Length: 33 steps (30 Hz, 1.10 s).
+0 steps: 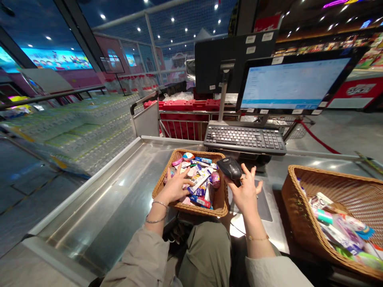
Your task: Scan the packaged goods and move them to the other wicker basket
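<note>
My left hand is over a wicker basket heaped with small wrapped sweets. Its thumb and index finger meet the lower end of a white and purple wrapped bar, while the other fingers spread above the sweets. In my right hand is a black handheld barcode scanner, over the basket's right rim; several fingers stick out from its handle. A red and blue wrapped sweet lies near the basket's front wall.
A larger wicker basket with packaged snacks stands at the right. Behind the counter are a keyboard and a lit monitor. A trolley stands beyond the counter's far edge, and stacked bottle packs are at the left.
</note>
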Each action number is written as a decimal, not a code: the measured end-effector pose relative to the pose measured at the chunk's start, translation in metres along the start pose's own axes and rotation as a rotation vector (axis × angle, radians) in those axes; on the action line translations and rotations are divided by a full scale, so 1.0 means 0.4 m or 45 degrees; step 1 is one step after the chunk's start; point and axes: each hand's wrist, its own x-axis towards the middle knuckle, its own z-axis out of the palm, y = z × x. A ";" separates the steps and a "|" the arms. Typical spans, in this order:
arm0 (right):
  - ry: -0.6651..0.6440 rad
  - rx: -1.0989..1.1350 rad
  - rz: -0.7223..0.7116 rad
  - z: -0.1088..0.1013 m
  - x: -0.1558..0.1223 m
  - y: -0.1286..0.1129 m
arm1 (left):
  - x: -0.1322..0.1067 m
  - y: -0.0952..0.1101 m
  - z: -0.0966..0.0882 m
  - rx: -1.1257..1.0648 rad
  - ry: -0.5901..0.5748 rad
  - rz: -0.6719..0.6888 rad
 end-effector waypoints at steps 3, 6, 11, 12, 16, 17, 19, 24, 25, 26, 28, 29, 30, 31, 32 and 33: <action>-0.004 -0.009 -0.002 -0.003 -0.001 -0.005 | -0.007 0.020 -0.009 -0.010 -0.014 -0.032; -0.012 -0.007 0.000 -0.007 -0.002 -0.008 | -0.007 0.047 0.000 0.015 0.025 -0.115; -0.008 0.002 0.008 -0.011 -0.002 -0.007 | 0.002 0.093 0.051 0.100 0.195 -0.160; -0.008 0.003 0.008 -0.011 -0.003 -0.006 | 0.002 0.101 0.062 0.108 0.228 -0.171; -0.014 0.000 0.008 -0.010 -0.005 -0.002 | -0.005 0.125 0.090 0.116 0.344 -0.265; -0.014 0.003 0.009 -0.010 -0.005 -0.001 | -0.008 0.128 0.094 0.117 0.362 -0.285; -0.012 0.011 0.010 -0.010 -0.005 0.000 | -0.014 0.133 0.100 0.128 0.386 -0.316; -0.015 0.008 -0.002 -0.010 -0.007 0.001 | -0.019 0.135 0.106 0.181 0.393 -0.353; -0.018 0.011 -0.001 -0.010 -0.008 0.001 | -0.019 0.134 0.108 0.183 0.387 -0.358; -0.022 0.013 0.000 -0.010 -0.009 0.001 | -0.018 0.133 0.109 0.183 0.381 -0.363; -0.029 0.016 -0.002 -0.010 -0.011 0.002 | -0.016 0.131 0.111 0.177 0.375 -0.367; -0.034 0.015 -0.005 -0.010 -0.011 0.002 | -0.015 0.129 0.112 0.172 0.376 -0.367; -0.038 0.012 -0.007 -0.011 -0.012 0.002 | -0.014 0.127 0.114 0.165 0.377 -0.369; -0.040 0.010 -0.008 -0.012 -0.012 0.001 | -0.012 0.125 0.115 0.157 0.377 -0.370; -0.039 0.009 -0.007 -0.012 -0.012 0.000 | -0.011 0.123 0.116 0.150 0.374 -0.374; -0.036 0.011 -0.003 -0.013 -0.013 -0.001 | -0.010 0.121 0.117 0.141 0.368 -0.376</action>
